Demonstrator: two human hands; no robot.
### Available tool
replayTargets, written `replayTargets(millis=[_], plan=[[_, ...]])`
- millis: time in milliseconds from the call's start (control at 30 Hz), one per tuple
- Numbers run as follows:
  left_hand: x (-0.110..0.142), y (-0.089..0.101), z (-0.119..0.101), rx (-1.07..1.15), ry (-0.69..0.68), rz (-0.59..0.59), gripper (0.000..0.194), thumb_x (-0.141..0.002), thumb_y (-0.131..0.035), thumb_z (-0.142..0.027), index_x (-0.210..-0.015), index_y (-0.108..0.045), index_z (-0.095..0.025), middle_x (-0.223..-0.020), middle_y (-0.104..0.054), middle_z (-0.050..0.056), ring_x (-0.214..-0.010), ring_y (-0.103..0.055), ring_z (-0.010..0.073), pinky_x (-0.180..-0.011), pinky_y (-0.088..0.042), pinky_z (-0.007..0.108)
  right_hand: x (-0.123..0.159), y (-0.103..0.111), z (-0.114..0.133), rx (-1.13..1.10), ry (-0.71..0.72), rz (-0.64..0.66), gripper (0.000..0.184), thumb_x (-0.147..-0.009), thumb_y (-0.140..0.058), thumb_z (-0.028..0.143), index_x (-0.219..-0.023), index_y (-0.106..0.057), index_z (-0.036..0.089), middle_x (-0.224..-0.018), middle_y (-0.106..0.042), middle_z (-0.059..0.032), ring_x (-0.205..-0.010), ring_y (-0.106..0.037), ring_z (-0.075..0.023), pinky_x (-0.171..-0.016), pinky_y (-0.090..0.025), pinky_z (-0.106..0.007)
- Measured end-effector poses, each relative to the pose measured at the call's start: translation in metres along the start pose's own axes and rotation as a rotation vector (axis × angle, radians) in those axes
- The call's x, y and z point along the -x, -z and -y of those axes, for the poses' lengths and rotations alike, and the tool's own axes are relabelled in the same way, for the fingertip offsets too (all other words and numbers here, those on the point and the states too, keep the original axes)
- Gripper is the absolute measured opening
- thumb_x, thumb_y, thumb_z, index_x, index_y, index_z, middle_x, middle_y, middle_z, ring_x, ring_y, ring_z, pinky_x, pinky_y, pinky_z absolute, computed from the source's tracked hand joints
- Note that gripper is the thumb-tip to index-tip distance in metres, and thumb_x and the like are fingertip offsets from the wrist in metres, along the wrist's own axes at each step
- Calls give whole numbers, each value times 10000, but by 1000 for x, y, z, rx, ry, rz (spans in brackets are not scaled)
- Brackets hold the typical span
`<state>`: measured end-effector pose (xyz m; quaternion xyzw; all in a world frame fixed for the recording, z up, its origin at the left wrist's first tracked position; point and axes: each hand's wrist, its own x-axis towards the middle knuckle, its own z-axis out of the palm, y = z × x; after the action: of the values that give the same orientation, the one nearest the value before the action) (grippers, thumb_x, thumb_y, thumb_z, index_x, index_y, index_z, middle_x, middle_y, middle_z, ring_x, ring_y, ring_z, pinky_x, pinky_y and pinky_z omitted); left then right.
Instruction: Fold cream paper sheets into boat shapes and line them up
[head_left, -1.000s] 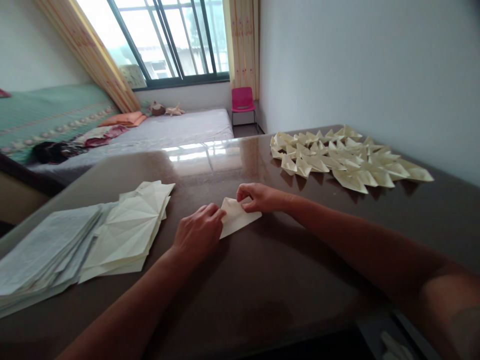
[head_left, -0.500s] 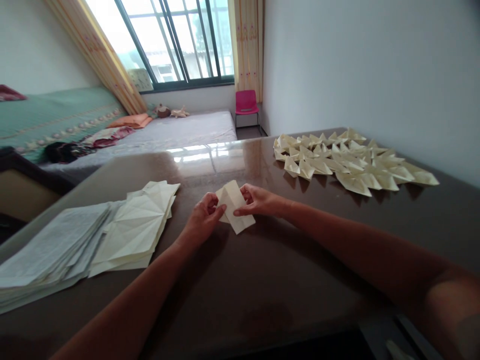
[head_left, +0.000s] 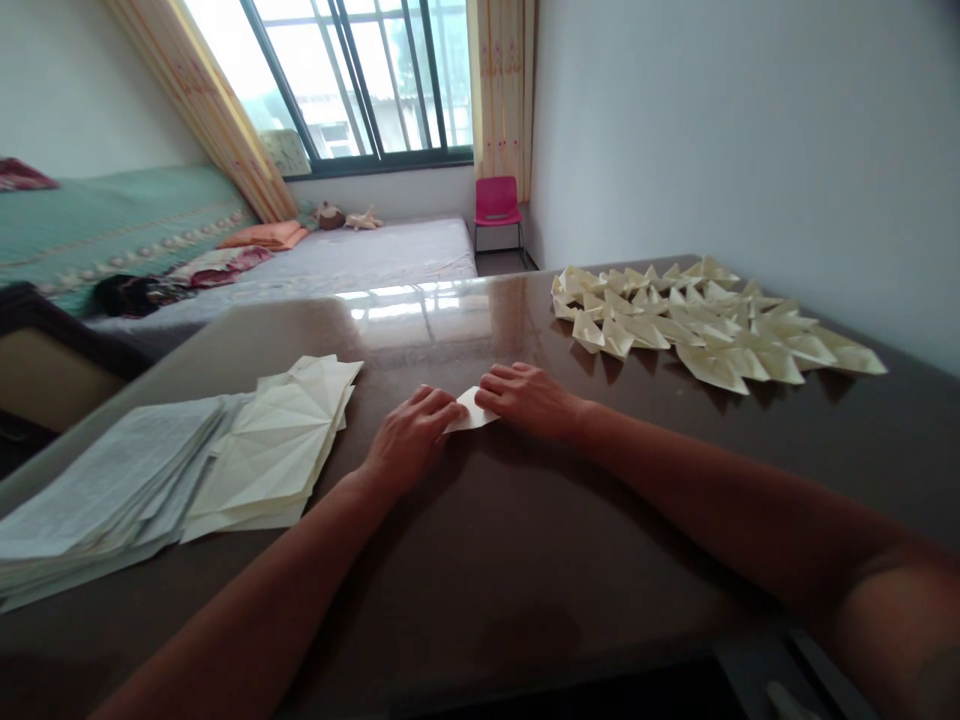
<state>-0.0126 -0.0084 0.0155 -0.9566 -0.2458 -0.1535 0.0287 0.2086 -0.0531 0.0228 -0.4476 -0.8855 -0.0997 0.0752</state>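
A small folded piece of cream paper (head_left: 472,412) lies at the middle of the brown table (head_left: 465,560), between my two hands. My left hand (head_left: 416,430) grips its left end, fingers closed and bent over the paper. On the other end, my right hand (head_left: 529,400) has its fingers curled over the edge, covering much of that side. Only the middle of the paper shows, as a small peaked shape. To the left sits a stack of creased cream sheets (head_left: 277,440), partly over a pile of printed paper (head_left: 112,480).
Rows of folded paper boats (head_left: 690,320) stand at the back right, near the white wall (head_left: 735,130). Beyond the table are a bed (head_left: 405,250) and a pink chair (head_left: 498,203). A dark chair back (head_left: 45,360) stands at the left.
The paper was pressed near the table, then lifted and turned to show an overlapped flat face. Now it is low again, folded smaller, with both hands closer together over it.
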Motion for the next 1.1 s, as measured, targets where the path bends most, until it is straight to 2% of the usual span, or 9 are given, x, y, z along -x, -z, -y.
replayTargets(millis=[167, 300, 400, 467, 567, 700, 900, 1100], plan=[[1, 0, -1, 46, -28, 110, 305, -932, -385, -217, -1045, -667, -243, -970, -629, 61, -925, -540, 174, -782, -461, 279, 5, 10, -17, -160, 76, 161, 205, -841, -584, 208, -1035, -649, 216, -1008, -639, -59, -969, -530, -202, -777, -365, -288], [3, 5, 1, 92, 10, 147, 287, -936, -407, -288, -955, -689, -237, -958, -636, 50, -908, -557, 171, -785, -443, 275, 9, 13, -32, -376, 20, 210, 215, -851, -573, 245, -1016, -709, 241, -994, -666, -43, -928, -581, -174, -779, -387, -256], [2, 3, 5, 160, 76, 152, 301, -933, -421, -354, -867, -689, -234, -901, -650, 32, -878, -573, 171, -776, -432, 274, 8, 7, -40, -563, -39, 228, 229, -877, -536, 272, -966, -727, 183, -940, -683, -43, -800, -601, -136, -719, -399, -222], [1, -1, 6, 167, 156, 134, 330, -940, -395, -374, -850, -673, -222, -877, -654, 32, -859, -582, 176, -771, -428, 278, 7, 2, -43, -618, -125, 222, 263, -889, -512, 299, -931, -722, 146, -830, -681, -34, -706, -579, -122, -651, -391, -211], [-3, -8, 6, 108, 286, 104, 338, -946, -361, -394, -880, -638, -211, -866, -658, 41, -824, -596, 190, -718, -420, 284, 4, -3, -42, -602, -234, 219, 267, -883, -509, 307, -890, -710, 133, -706, -650, -14, -632, -537, -114, -590, -362, -206], [-7, -12, 5, 64, 370, 121, 319, -945, -344, -430, -929, -599, -238, -908, -677, 27, -812, -613, 202, -643, -379, 278, 0, -3, -37, -566, -331, 234, 199, -847, -557, 275, -913, -686, 139, -768, -670, -23, -656, -555, -112, -578, -352, -196], [-12, -12, 4, 19, 417, 154, 297, -939, -347, -446, -938, -579, -261, -916, -688, 12, -797, -621, 195, -618, -349, 265, -5, 2, -27, -415, -438, 280, 182, -851, -558, 283, -940, -667, 168, -878, -703, -46, -760, -607, -139, -627, -361, -204], [-13, -16, 4, -34, 398, 145, 283, -943, -330, -439, -941, -553, -264, -919, -676, 10, -811, -623, 200, -615, -347, 268, -5, -2, -23, -325, -465, 283, 201, -863, -526, 335, -946, -650, 199, -914, -710, -53, -797, -629, -164, -632, -359, -223]])
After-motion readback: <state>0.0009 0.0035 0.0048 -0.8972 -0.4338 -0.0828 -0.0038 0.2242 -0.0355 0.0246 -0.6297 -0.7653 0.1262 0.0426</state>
